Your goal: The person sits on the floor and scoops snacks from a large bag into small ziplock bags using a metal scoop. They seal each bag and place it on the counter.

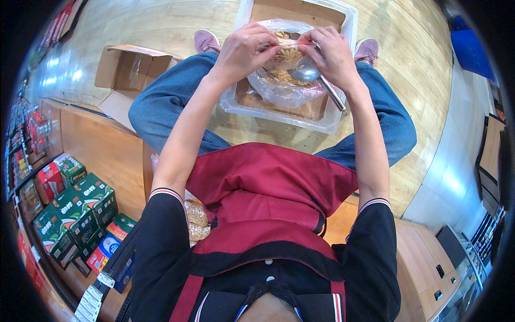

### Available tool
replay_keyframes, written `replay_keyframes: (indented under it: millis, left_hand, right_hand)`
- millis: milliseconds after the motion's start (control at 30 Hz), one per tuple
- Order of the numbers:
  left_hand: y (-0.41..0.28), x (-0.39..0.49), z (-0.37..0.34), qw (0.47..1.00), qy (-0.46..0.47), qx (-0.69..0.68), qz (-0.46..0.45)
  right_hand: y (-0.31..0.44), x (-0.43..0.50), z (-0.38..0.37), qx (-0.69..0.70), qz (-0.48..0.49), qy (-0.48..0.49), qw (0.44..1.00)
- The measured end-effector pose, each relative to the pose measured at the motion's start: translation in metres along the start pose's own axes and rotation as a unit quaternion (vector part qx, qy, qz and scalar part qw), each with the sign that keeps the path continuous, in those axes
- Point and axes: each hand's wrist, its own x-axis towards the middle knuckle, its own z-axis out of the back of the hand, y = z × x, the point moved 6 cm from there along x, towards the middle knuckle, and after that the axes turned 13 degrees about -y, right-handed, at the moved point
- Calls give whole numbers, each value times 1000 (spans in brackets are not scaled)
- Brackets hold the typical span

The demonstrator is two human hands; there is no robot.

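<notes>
My left hand (251, 50) and my right hand (330, 52) pinch the two ends of the top edge of a small clear plastic bag (283, 60). A red line runs along that edge, and tan, elongated nuts or seeds lie inside. Below it, a large clear plastic bag (273, 94) stands open with more of the same nuts or seeds (287, 76) in it. Under my right hand is a metal scoop (332, 94), its bowl over the large bag and its handle slanting down to the right. Whether my right fingers also grip the scoop I cannot tell.
The large bag sits in a translucent plastic crate (277, 122) lined with cardboard, between my legs on the floor. An open cardboard box (136, 72) stands left of my knee. Shelving with green cartons (76, 213) is at lower left; a wooden cabinet (426, 261) is at lower right.
</notes>
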Motion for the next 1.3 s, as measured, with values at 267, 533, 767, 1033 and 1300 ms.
replay_keyframes:
  millis: [267, 533, 767, 1033, 1300]
  left_hand:
    - [-4, 0, 0, 1000, -6, -5, 8]
    - [-5, 0, 4, 1000, -10, -8, 1]
    - [-6, -1, 0, 1000, -3, -3, 16]
    - [0, -3, 12, 1000, 2, 4, 0]
    - [2, -4, 13, 1000, 16, 1, 27]
  right_hand:
    - [-6, 0, 0, -30, 2, 40, 999]
    - [2, -3, -4, -28, 19, -5, 999]
    - [7, 5, -5, -19, 42, 13, 999]
    - [10, 3, -8, -22, 28, 0, 999]
    - [18, 12, -15, -33, 54, 28, 998]
